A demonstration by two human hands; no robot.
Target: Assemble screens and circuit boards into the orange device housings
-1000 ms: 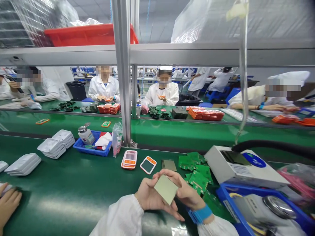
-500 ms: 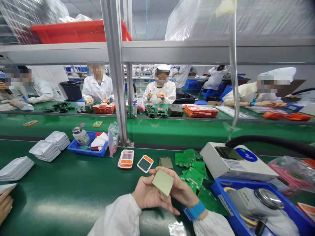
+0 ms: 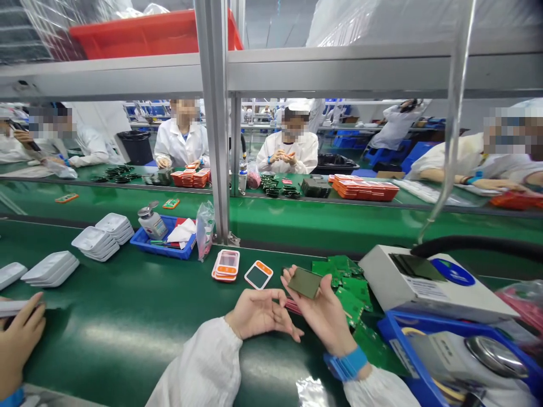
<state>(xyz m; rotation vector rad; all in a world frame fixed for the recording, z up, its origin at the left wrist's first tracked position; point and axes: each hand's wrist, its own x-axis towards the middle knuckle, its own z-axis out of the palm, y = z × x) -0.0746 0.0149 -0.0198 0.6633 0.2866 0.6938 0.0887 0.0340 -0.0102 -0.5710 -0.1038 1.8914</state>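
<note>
My right hand [image 3: 322, 311] holds a flat grey-green rectangular panel [image 3: 304, 282] by its edges, reaching forward over the green belt towards the green circuit boards [image 3: 345, 280]. My left hand [image 3: 261, 312] hovers beside it, palm up, fingers loosely apart and holding nothing. A blue wrist strap [image 3: 347, 363] sits on my right wrist. Just ahead lie a white and orange device face [image 3: 258, 274] and a small stack of white and orange frames [image 3: 226, 264].
White box [image 3: 428, 280] and blue bin [image 3: 428, 362] stand at the right. Blue tray with a bottle [image 3: 163, 232], stacked white trays [image 3: 99, 240] and a metal post [image 3: 216, 124] are ahead left. Another person's hand [image 3: 19, 339] rests at the lower left. Several workers sit across.
My right hand carried the panel forward and laid it flatter, away from my left hand, which let go of it. The view shifted slightly.
</note>
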